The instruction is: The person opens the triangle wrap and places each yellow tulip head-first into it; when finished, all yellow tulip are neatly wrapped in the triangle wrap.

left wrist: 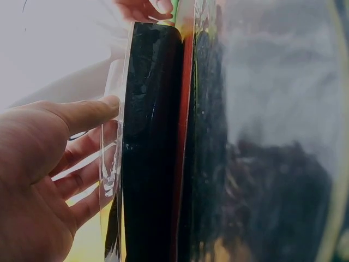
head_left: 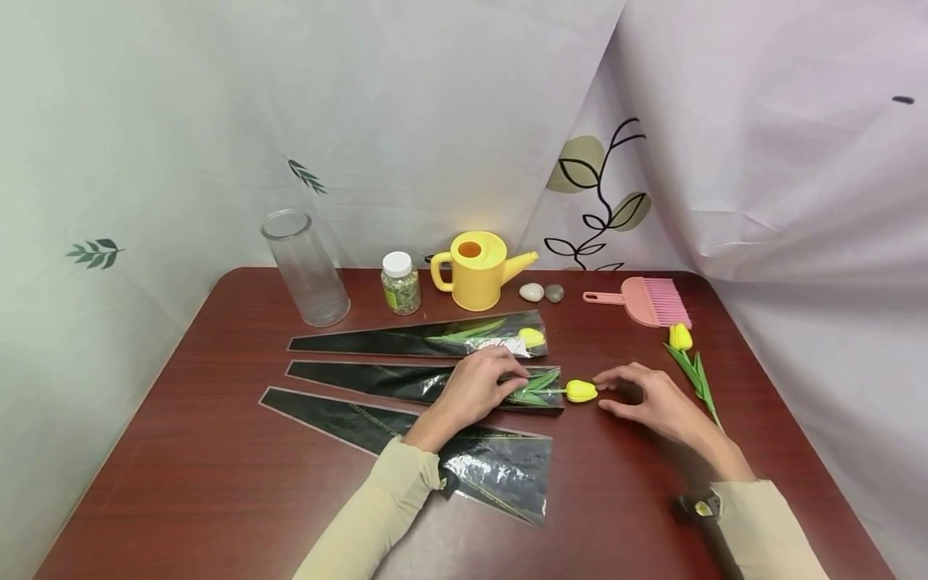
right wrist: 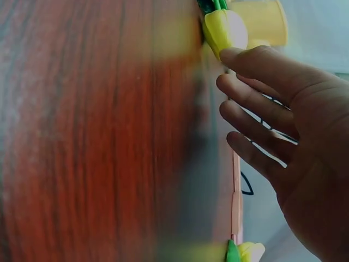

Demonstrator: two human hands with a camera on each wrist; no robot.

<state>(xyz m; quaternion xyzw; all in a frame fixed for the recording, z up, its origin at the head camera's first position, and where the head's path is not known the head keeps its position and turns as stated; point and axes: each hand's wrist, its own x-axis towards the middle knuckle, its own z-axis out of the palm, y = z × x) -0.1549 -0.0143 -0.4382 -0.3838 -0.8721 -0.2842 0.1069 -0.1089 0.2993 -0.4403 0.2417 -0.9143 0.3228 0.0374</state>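
Note:
My left hand pinches the upper layer of the middle black-and-clear flower sleeve near its wide end. Clear film shows between thumb and fingers in the left wrist view. Inside that sleeve lie the green leaves of a yellow tulip, whose bloom sticks out past the right opening. Just beyond the bloom, my right hand has its fingers spread and loosely bent, thumb tip close to the petals; contact is unclear. Behind is a sleeve holding another tulip. A third flat sleeve lies nearest, partly under my left forearm.
A clear glass vase, a white-lidded jar, a yellow watering can and two stones line the back. At the right lie a pink brush and dustpan and a loose yellow tulip.

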